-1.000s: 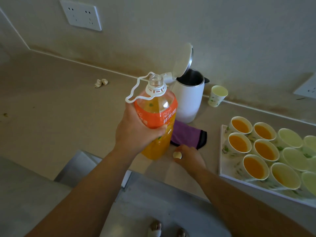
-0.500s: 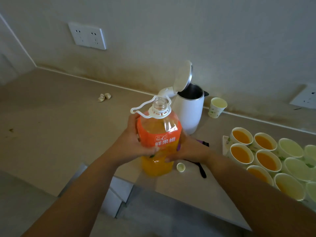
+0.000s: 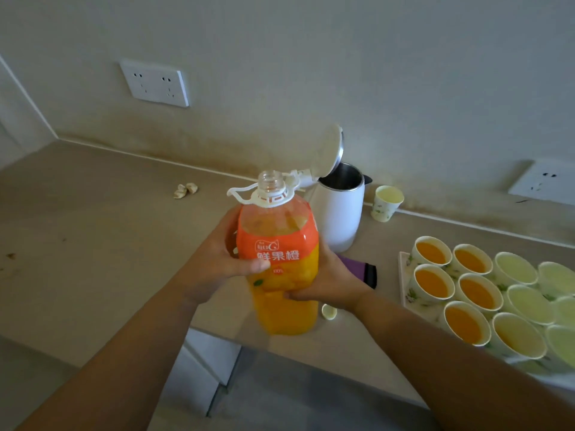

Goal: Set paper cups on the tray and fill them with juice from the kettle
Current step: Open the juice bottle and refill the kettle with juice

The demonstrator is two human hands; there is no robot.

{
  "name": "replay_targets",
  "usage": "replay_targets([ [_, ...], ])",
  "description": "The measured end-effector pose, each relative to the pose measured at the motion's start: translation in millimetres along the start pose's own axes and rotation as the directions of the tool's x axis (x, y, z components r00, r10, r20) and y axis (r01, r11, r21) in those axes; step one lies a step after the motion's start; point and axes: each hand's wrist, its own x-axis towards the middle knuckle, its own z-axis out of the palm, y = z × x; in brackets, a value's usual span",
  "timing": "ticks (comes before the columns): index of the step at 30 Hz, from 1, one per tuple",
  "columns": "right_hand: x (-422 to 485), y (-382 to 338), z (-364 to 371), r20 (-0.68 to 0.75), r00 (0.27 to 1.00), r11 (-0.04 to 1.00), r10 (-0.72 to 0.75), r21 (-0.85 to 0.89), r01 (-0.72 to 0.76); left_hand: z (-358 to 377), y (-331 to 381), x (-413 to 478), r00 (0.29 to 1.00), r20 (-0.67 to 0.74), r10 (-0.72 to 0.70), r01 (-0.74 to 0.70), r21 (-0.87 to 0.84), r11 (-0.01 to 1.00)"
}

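- Beige countertop (image 3: pixel 93 244) is running along a pale wall, with a white wall socket (image 3: pixel 154 83) sitting far left above it and a few crumpled scraps (image 3: pixel 185 190) lying near the back edge.
- Left hand (image 3: pixel 217 262) is gripping the juice bottle (image 3: pixel 280 265) at its orange label, thumb wrapped across the front.
- The bottle is standing upright and uncapped, about two-thirds full; whether its base is touching the counter cannot be told.
- Right hand (image 3: pixel 333 284) is clasping the bottle's lower right side, fingers curled around it.
- A small bottle cap (image 3: pixel 329 312) is lying on the counter just below that hand.
- Just behind the bottle, the white kettle (image 3: pixel 340 219) is standing with its lid (image 3: pixel 328 150) flipped up; a purple cloth (image 3: pixel 361 270) is lying at its foot.
- One lone paper cup (image 3: pixel 386 203) is standing to the right of the kettle by the wall.
- Far right, the tray (image 3: pixel 405 284) is carrying paper cups: five juice-filled cups (image 3: pixel 432 253) on its left side, pale-looking cups (image 3: pixel 515 265) beyond them.
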Motion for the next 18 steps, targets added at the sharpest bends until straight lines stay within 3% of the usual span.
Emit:
replay_targets([
  [7, -26, -58, -55, -0.123, 0.987, 0.993, -0.104, -0.066, 0.096, 22, 53, 29, 0.979, 0.124, 0.160, -0.156, -0.042, 0.987],
  [12, -36, -83, -113, -0.186, 0.975, 0.972, -0.125, -0.220, 0.083, 47, 90, 57, 0.922, -0.114, 0.371, -0.368, 0.044, 0.929],
  [18, -43, -75, -182, -0.176, 0.980, 0.921, -0.092, -0.390, 0.016, 96, 80, 94, 0.912, -0.093, 0.400, -0.374, 0.213, 0.903],
])
